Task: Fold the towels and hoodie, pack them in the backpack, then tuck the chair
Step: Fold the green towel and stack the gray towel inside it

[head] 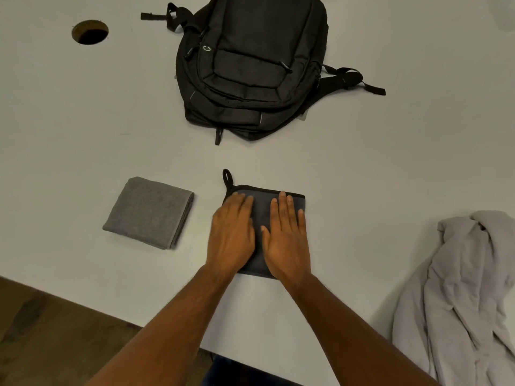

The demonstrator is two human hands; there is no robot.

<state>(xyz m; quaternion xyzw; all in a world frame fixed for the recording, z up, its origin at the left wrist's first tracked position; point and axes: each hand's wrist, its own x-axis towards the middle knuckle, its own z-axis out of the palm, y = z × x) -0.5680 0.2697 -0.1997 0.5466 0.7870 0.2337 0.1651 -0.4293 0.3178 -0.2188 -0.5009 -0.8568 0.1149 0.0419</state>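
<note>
Done: grey towel (150, 212) folded, at 9 o'clock of my hands.
Now: left hand (232, 235) and right hand (287, 238) press flat, fingers straight, on dark towel (260, 203).
Left: hoodie (457, 296) unfolded at 3 o'clock; backpack (250, 65) closed at 12 o'clock on desk (83, 121).

Backpack (250, 65): plain black, with thin pale grey accents and a small light logo mark near its left side. Folded towel at left (149, 213): mid-grey, faintly heathered, no pattern. Folded towel under the hands (260, 210): dark slate grey, edged in black binding, with a black hanging loop (227, 176). Hoodie (457, 296): pale grey, possibly with a slight lilac tint in this light, unpatterned. Table (83, 121): off-white, plain; its cable hole (89, 32) shows a tan rim and dark interior. Floor (41, 330): brown wood grain.
</note>
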